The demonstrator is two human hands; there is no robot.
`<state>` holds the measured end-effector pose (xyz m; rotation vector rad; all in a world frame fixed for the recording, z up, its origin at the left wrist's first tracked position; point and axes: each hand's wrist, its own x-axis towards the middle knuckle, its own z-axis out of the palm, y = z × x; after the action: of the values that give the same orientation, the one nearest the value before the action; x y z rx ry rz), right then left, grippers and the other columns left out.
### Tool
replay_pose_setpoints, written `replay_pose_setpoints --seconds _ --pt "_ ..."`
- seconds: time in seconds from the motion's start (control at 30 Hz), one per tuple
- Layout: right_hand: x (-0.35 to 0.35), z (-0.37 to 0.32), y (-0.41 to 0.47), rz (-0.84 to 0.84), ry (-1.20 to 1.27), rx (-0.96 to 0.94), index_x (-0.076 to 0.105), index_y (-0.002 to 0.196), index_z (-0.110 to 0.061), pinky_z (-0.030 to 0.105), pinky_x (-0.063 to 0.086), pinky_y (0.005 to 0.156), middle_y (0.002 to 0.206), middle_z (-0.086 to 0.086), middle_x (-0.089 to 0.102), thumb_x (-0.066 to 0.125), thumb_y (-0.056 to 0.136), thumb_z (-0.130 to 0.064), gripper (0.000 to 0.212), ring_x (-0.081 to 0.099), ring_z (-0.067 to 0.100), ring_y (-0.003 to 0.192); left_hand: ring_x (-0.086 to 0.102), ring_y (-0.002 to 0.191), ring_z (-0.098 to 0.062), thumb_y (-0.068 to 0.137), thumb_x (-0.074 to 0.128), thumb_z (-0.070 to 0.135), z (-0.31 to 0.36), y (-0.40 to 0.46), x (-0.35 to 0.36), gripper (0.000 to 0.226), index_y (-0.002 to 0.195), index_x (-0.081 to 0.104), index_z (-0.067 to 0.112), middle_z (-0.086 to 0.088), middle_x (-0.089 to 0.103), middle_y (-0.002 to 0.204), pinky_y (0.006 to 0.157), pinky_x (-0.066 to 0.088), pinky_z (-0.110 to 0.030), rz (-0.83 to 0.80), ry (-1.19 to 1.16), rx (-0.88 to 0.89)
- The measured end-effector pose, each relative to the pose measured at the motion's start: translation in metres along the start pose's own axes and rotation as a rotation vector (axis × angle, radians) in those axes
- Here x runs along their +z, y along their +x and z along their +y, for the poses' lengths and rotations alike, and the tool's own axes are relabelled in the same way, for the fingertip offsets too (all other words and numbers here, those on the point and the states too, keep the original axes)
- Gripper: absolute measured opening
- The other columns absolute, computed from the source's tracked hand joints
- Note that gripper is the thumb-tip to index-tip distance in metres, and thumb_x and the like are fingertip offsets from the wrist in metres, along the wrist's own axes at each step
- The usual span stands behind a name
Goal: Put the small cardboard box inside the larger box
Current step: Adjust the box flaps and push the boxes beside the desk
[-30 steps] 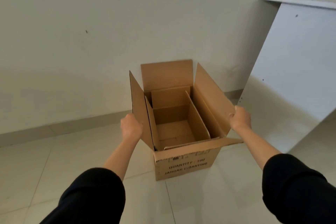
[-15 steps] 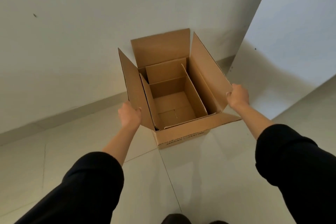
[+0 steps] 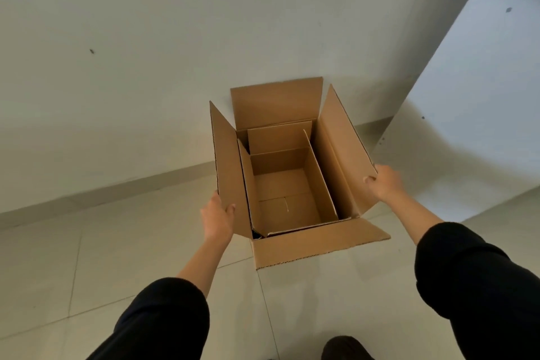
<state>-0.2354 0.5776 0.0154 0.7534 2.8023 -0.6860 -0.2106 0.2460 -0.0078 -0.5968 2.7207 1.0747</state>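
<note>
The larger cardboard box (image 3: 317, 244) stands on the tiled floor with all its flaps spread open. Inside it sits the small cardboard box (image 3: 282, 185), also open and empty, its own flaps standing upright against the larger box's walls. My left hand (image 3: 217, 219) grips the near lower corner of the larger box's left flap, thumb over its edge. My right hand (image 3: 385, 184) holds the outer corner of the right flap with curled fingers. Both sleeves are black.
A plain white wall with a baseboard (image 3: 117, 193) runs just behind the box. A white board (image 3: 467, 114) leans against the wall at the right, close to the right flap. My dark shoe (image 3: 344, 348) shows at the bottom edge.
My view has shifted to look more steeply down into the box, so its printed front face is hidden. Both hands stay on the side flaps, which are spread a little wider.
</note>
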Motion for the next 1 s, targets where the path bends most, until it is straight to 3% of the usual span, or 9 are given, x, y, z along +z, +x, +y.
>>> replay_pose_setpoints --seconds 0.1,0.2,0.37,0.5,0.57,0.73,0.87,1.0 --pt "0.002 -0.005 0.005 0.079 0.031 -0.041 0.041 0.141 -0.001 0.036 0.045 0.098 0.137 0.021 0.052 0.046 0.098 -0.005 0.043 0.053 0.035 0.123 0.06 0.08 -0.022 0.093 0.057 0.014 0.006 -0.01 0.01 0.038 0.129 0.05 0.0 -0.018 0.068 0.108 0.065 0.049 -0.026 0.031 -0.004 -0.028" --pt "0.0 0.007 0.01 0.079 0.058 -0.049 0.041 0.141 0.0 0.038 0.043 0.103 0.14 0.022 0.05 0.043 0.099 -0.005 0.042 0.049 0.036 0.127 0.051 0.067 -0.016 0.095 0.053 0.013 0.023 -0.025 0.028 0.035 0.127 0.049 0.001 -0.014 0.065 0.093 0.053 0.04 -0.021 0.064 0.024 -0.018" --pt "-0.023 0.044 0.039 0.076 0.092 -0.078 0.047 0.135 0.003 0.039 0.044 0.101 0.132 0.025 0.054 0.044 0.099 -0.004 0.037 0.052 0.039 0.122 0.05 0.063 -0.014 0.095 0.053 0.012 0.055 -0.039 0.059 0.032 0.124 0.051 0.0 -0.014 0.065 0.094 0.05 0.036 -0.018 0.114 0.046 -0.015" --pt "-0.042 0.086 0.057 0.127 0.083 -0.089 0.059 0.115 0.006 0.031 0.043 0.076 0.115 0.025 0.062 0.043 0.098 -0.001 0.024 0.059 0.038 0.105 0.064 0.081 -0.025 0.095 0.054 0.013 0.082 -0.06 0.1 0.036 0.128 0.05 0.001 -0.018 0.068 0.104 0.063 0.049 -0.027 0.11 0.044 0.002" --pt "-0.052 0.111 0.068 0.151 0.094 -0.077 0.06 0.111 0.006 0.029 0.04 0.071 0.111 0.026 0.063 0.042 0.098 0.0 0.023 0.06 0.038 0.1 0.067 0.089 -0.026 0.094 0.055 0.014 0.101 -0.066 0.121 0.037 0.129 0.05 0.001 -0.018 0.068 0.106 0.065 0.049 -0.026 0.109 0.034 0.039" --pt "-0.078 0.169 0.091 0.219 0.076 -0.09 0.056 0.124 0.005 0.038 0.049 0.086 0.119 0.027 0.062 0.041 0.097 0.003 0.031 0.058 0.041 0.108 0.066 0.097 -0.028 0.093 0.056 0.014 0.138 -0.082 0.165 0.036 0.127 0.053 0.003 -0.017 0.067 0.115 0.066 0.047 -0.026 0.099 0.009 0.096" --pt "-0.091 0.2 0.107 0.228 0.066 -0.116 0.057 0.122 0.004 0.032 0.045 0.072 0.114 0.026 0.063 0.039 0.095 0.004 0.032 0.061 0.04 0.1 0.064 0.104 -0.031 0.093 0.056 0.014 0.152 -0.09 0.186 0.036 0.127 0.053 0.002 -0.018 0.065 0.119 0.071 0.046 -0.027 0.109 -0.007 0.092" --pt "-0.094 0.211 0.107 0.223 0.059 -0.151 0.053 0.128 0.002 0.036 0.05 0.079 0.119 0.024 0.061 0.038 0.095 0.004 0.037 0.06 0.039 0.103 0.064 0.101 -0.035 0.092 0.057 0.013 0.155 -0.098 0.19 0.034 0.123 0.055 -0.001 -0.022 0.067 0.113 0.073 0.049 -0.034 0.145 0.021 0.068"
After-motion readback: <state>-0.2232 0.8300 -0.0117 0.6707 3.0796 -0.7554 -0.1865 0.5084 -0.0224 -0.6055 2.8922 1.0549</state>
